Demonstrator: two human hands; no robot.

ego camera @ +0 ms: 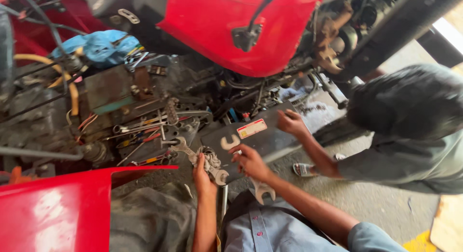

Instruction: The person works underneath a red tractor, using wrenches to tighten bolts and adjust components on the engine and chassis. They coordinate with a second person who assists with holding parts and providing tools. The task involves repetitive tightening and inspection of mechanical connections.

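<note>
Steel spanners, seemingly three: left hand grips one with rag, right hand open beside another.

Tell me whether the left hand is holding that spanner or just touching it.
Holding. The left hand is closed around a double-ended spanner, a dirty rag bunched against it.

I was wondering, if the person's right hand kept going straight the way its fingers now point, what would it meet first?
The right hand points up and left over the dark flat panel. First in that line looks to be the open-end spanner lying on the panel, though depth is hard to judge from this one view.
</note>
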